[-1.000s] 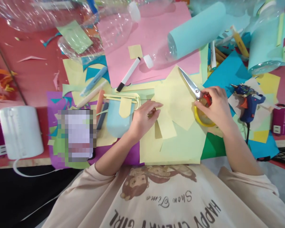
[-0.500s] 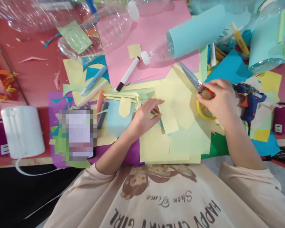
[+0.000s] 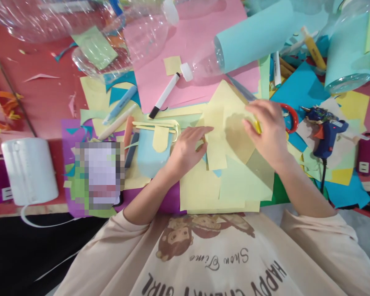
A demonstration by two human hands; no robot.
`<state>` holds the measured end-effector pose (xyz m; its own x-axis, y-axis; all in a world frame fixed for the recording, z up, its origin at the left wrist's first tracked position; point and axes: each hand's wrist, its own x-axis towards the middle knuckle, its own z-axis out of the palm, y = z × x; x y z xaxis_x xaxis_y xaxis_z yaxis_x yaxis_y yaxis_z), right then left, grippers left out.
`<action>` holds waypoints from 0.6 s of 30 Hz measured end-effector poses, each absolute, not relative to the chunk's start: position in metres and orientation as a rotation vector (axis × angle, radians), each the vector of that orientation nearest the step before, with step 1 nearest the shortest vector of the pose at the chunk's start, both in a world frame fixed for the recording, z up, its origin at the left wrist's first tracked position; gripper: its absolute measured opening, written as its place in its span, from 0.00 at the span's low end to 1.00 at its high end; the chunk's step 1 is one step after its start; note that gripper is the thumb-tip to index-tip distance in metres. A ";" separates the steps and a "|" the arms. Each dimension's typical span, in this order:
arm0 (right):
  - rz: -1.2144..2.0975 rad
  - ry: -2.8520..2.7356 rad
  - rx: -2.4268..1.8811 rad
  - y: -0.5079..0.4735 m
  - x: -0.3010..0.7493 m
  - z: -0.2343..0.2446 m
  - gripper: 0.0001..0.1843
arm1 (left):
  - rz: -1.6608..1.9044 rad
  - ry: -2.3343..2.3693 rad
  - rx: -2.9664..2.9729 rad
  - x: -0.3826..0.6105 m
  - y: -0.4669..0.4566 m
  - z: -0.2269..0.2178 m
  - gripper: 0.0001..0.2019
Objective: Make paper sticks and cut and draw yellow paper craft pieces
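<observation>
My left hand (image 3: 186, 150) rests on a narrow yellow paper strip (image 3: 216, 154), index finger stretched out and the other fingers curled on the strip's edge. My right hand (image 3: 265, 127) is closed on the edge of a larger yellow paper sheet (image 3: 226, 107), which is raised a little and casts a shadow. Scissors lie beside and under that hand: the red handle loop (image 3: 291, 117) shows to its right and the blade (image 3: 240, 88) pokes out behind the sheet. A light blue paper pouch with a yellow flap (image 3: 154, 150) lies just left of my left hand.
Pale green and yellow sheets (image 3: 243, 185) lie near the table edge. A blue glue gun (image 3: 325, 133) sits at the right. A black-tipped marker (image 3: 165, 94) and pink paper (image 3: 197, 45) lie behind, with clear bottles (image 3: 135, 37) and a white roll (image 3: 29, 170) at left.
My right hand has slid left off the scissors' handles onto the larger yellow sheet and raised it. The scissors shifted right and back. The strip under my left hand turned more upright.
</observation>
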<state>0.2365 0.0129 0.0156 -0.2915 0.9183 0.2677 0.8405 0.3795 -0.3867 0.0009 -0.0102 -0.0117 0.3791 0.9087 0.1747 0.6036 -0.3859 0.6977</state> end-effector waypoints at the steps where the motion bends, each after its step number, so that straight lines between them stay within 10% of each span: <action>1: 0.278 -2.226 -1.417 0.008 0.230 0.013 0.11 | 0.737 1.306 2.124 0.002 -0.009 -0.011 0.19; 18: 0.463 -2.120 -1.157 -0.006 0.215 0.002 0.07 | 1.027 1.884 1.988 -0.066 0.049 -0.032 0.07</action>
